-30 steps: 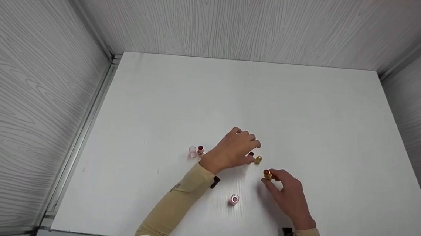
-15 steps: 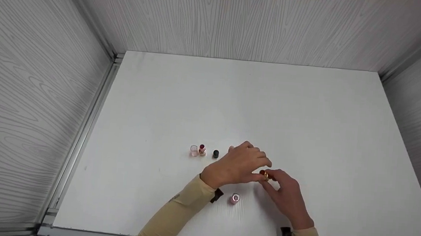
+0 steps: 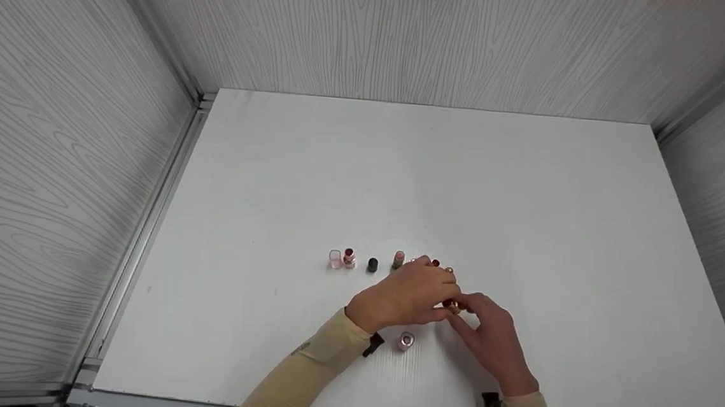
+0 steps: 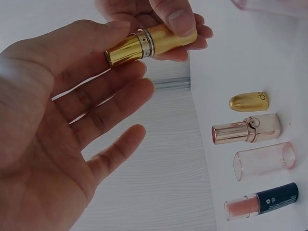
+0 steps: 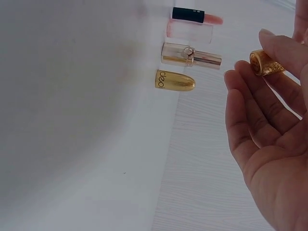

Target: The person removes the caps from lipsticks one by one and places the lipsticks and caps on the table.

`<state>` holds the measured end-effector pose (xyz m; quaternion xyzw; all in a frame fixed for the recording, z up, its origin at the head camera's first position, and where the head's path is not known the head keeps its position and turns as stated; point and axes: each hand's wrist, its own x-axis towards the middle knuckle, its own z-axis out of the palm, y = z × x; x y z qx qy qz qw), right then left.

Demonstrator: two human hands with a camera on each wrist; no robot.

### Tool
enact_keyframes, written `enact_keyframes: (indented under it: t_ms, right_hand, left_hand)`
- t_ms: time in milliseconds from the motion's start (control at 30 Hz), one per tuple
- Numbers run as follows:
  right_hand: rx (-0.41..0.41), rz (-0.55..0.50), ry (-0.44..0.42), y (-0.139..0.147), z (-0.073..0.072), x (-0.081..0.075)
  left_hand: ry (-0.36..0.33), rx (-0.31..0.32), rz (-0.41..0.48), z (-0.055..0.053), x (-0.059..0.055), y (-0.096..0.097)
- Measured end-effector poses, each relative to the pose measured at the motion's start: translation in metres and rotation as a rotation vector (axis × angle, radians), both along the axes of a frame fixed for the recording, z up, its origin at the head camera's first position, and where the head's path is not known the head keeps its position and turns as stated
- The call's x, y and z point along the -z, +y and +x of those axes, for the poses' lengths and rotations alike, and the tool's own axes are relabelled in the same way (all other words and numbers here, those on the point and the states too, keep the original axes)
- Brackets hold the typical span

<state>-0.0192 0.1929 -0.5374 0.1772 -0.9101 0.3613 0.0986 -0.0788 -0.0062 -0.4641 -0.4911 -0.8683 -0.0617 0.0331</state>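
Observation:
Above the white table, my right hand point(image 3: 492, 334) grips the lower part of a gold lipstick tube point(image 4: 163, 41). The thumb and fingertips of my left hand point(image 3: 401, 295) pinch the tube's upper end, and its other fingers stretch loosely past it. In the left wrist view the tube lies tilted, with a silver ring round its middle. A gold cap point(image 5: 174, 80) stands on the table just beyond the hands. Beside it are a rose-gold lipstick point(image 4: 245, 129), a clear pink cap point(image 4: 264, 161) and a black lipstick with a pink tip point(image 4: 274, 198).
Farther left stand a small black cap point(image 3: 372, 265), an uncapped dark-red lipstick point(image 3: 349, 259) and a clear cap point(image 3: 335, 259). A pinkish tube point(image 3: 406, 341) stands nearer, between the forearms. Wood-grain panels point(image 3: 374, 38) wall the white tabletop point(image 3: 275, 178).
My left hand has come right and nearer from over the row of lipsticks and now pinches the tube's upper end. The right hand has stayed nearly still, holding the tube.

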Motion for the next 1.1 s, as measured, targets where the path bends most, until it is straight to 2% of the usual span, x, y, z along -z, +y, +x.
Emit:
enact_keyframes:
  t_ms: [167, 300, 400, 467, 567, 667, 867, 1100]
  right_hand:
    - [0.017, -0.007, 0.033, 0.001, 0.001, 0.001]
    - [0.061, 0.002, 0.063, 0.001, 0.001, 0.001]
    - [0.11, 0.008, 0.055, 0.002, 0.002, 0.001]
    - [0.142, 0.001, 0.036, 0.003, 0.002, 0.001]
    - [0.176, -0.015, 0.003, 0.004, 0.003, 0.002]
    - [0.19, -0.025, -0.012, 0.006, 0.003, 0.003]
    - [0.189, -0.01, -0.023, 0.007, 0.004, 0.003]
    - [0.201, -0.041, -0.077, 0.008, 0.005, 0.005]
  left_hand:
    - [0.022, 0.022, 0.051, -0.002, -0.001, 0.001]
    - [0.035, 0.043, 0.14, -0.006, -0.004, -0.001]
    - [0.071, 0.027, 0.191, -0.012, -0.006, -0.002]
    - [0.107, -0.005, 0.194, -0.017, -0.008, -0.001]
    - [0.161, -0.063, 0.142, -0.026, -0.01, 0.001]
    - [0.174, -0.108, 0.062, -0.034, -0.01, 0.007]
    - [0.133, -0.153, -0.096, -0.05, -0.004, 0.027]
    - [0.063, -0.166, -0.179, -0.065, 0.014, 0.044]
